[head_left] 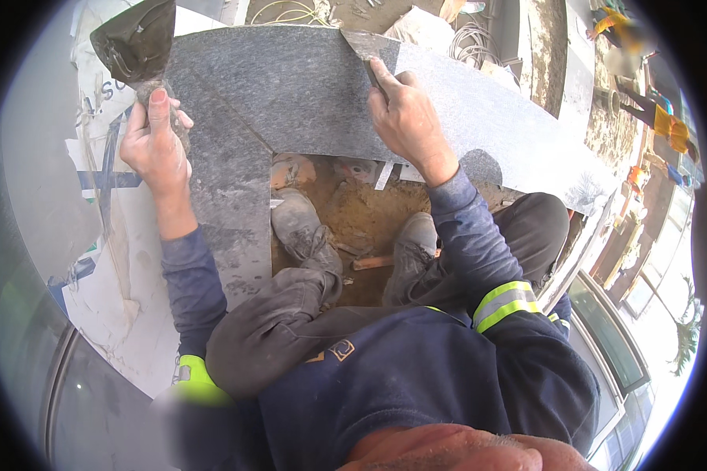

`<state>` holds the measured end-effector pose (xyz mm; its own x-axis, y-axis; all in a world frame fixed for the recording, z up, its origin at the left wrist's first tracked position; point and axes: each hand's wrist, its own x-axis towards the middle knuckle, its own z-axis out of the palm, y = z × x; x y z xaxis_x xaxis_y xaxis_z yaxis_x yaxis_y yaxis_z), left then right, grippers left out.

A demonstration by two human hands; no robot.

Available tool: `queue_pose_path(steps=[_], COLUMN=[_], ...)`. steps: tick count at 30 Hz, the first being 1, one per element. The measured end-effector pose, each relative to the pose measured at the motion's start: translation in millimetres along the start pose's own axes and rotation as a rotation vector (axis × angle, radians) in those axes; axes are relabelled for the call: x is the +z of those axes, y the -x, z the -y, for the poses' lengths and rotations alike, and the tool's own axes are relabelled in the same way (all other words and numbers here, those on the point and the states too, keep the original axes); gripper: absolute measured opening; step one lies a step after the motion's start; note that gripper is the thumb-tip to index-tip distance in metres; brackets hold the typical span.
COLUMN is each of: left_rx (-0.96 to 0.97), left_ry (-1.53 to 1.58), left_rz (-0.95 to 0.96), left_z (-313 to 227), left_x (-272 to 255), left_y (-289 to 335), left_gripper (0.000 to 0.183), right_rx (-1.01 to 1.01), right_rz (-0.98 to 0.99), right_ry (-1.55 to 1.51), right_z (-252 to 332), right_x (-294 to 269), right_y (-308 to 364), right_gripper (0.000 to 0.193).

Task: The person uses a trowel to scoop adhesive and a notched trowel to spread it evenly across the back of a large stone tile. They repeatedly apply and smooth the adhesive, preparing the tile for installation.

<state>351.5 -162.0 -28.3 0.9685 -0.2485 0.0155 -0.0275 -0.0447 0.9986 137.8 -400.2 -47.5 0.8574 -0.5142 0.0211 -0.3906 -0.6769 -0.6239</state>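
Gripping a small flat-bladed tool (pixel 369 45) in right hand (pixel 408 118), fingers curled round handle, index stretched along it, probably for steering and downward pressure. Placed at far edge of grey slab (pixel 306 86), blade lying low, seemingly flat on it; can't confirm full contact. Gripping broad dark scraper (pixel 137 39) in left hand (pixel 161 145), fingers closed round dirty handle, thumb braced up toward blade. Held out beyond slab's left corner, blade pointing away from body, likely to leave surface free yet stay within reach. Running across far side and down left of a sandy opening (pixel 369 212), with a joint line (pixel 243 125) reaching the inner corner. Planted inside opening: left boot (pixel 294 216) and right boot (pixel 416 235), likely for a low, steady stance with both arms over slab. Near boots, a wood piece (pixel 373 262). Left of slab, dirt-streaked white sheeting (pixel 145 330), maybe for protection. Farther out, coiled cable (pixel 471 43); upper right, co-worker in orange-yellow top (pixel 672 129).
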Motion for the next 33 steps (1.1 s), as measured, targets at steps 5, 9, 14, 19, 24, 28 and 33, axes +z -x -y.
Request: queue_pose_path(steps=[5,9,14,19,24,28,33], left_rx=[0.021,0.021,0.021,0.023,0.037,0.041,0.045], left_ry=[0.000,-0.014,0.006,0.013,-0.024,-0.016,-0.020], left_rz=[-0.019,-0.013,-0.031,-0.033,-0.062,-0.064,-0.060], left_z=[1.4,2.2,-2.8,1.0,-3.1,-3.6,-3.3], left_x=[-2.6,-2.8,-4.1,-9.0,-12.1,-11.0,-16.4], left_y=[0.8,1.7,5.5,7.2,6.6,6.2,9.1], left_gripper=[0.028,0.028,0.027,0.026,0.026,0.026,0.027], right_rx=[-0.031,-0.100,-0.028,-0.099,-0.086,-0.082,-0.083], right_rz=[0.068,-0.059,0.035,-0.060,-0.024,-0.033,-0.054], right_ry=[0.003,-0.034,-0.090,-0.118,-0.152,-0.164,-0.194], right_z=[8.1,11.7,20.3,18.7,26.0,23.3,38.7], right_x=[-4.0,7.2,16.1,30.0,35.9,57.5,52.9], right_y=[6.1,-7.2,2.8,-10.1,-5.8,-17.5,-17.6], right_gripper=[0.047,0.048,0.048,0.048,0.048,0.048,0.049])
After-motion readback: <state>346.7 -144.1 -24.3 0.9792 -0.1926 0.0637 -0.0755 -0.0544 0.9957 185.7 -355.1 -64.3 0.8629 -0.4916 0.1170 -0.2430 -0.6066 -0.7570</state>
